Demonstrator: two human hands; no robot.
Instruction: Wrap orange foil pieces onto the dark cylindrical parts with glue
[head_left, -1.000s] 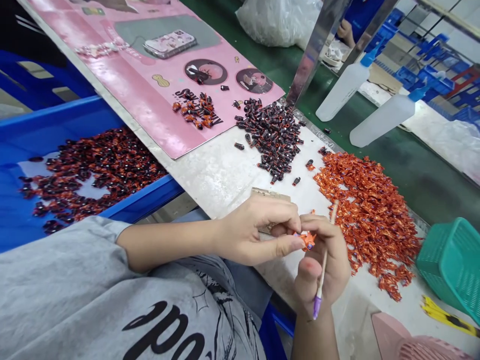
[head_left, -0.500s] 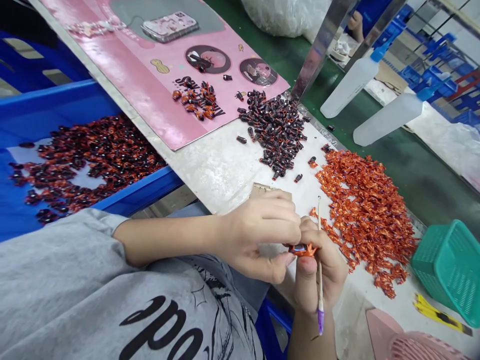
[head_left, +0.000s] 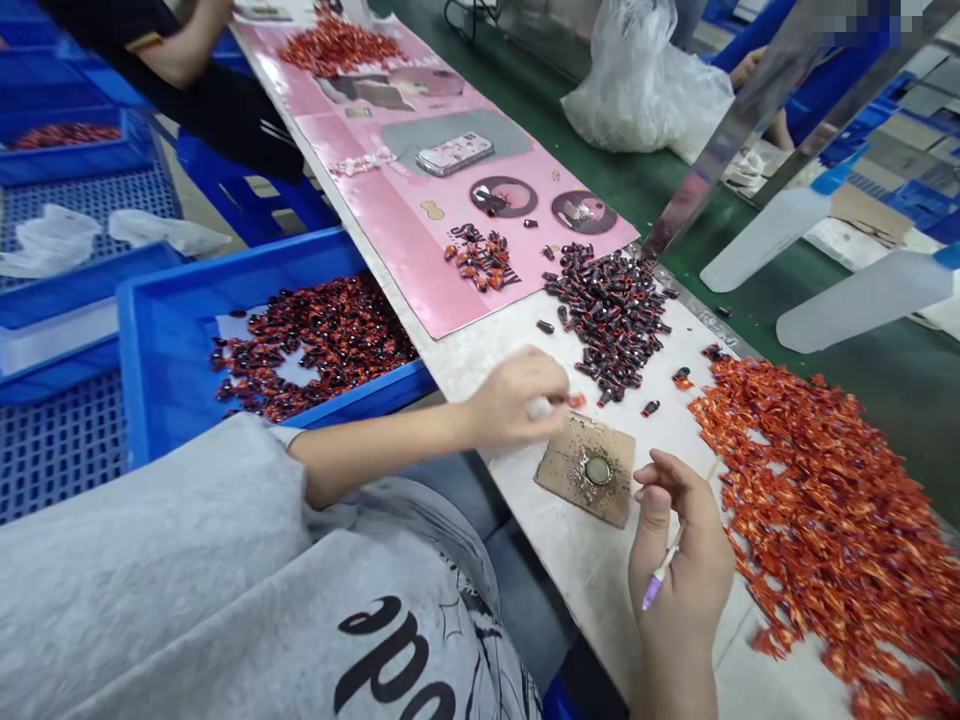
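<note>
My left hand (head_left: 517,400), slightly blurred, is closed in a pinch over the white tabletop. At its fingertips shows a small orange-and-black piece (head_left: 576,400), partly hidden. My right hand (head_left: 682,560) holds a thin stick with a purple end (head_left: 654,588) across the palm, while its thumb and fingertips are apart. Between the hands lies a cardboard square (head_left: 555,480) with dark specks and a small round pale dish (head_left: 598,470). Just beyond my left hand is a heap of small black pieces with orange ends (head_left: 615,320). A large pile of orange pieces (head_left: 840,500) spreads right of my right hand.
A blue tray (head_left: 150,340) of dark red-black pieces stands left, beside the table edge. Orange-black pieces (head_left: 480,258) lie on a pink printed mat (head_left: 420,270), near a phone case (head_left: 455,153). Two white bottles (head_left: 772,235) and a metal post (head_left: 720,140) stand behind. Another person's arm (head_left: 187,50) is at upper left.
My hands have separated. The left moved away with the small orange-and-black piece; the right keeps the stick, now tilted. The cardboard and dish are uncovered, and the view has shifted.
</note>
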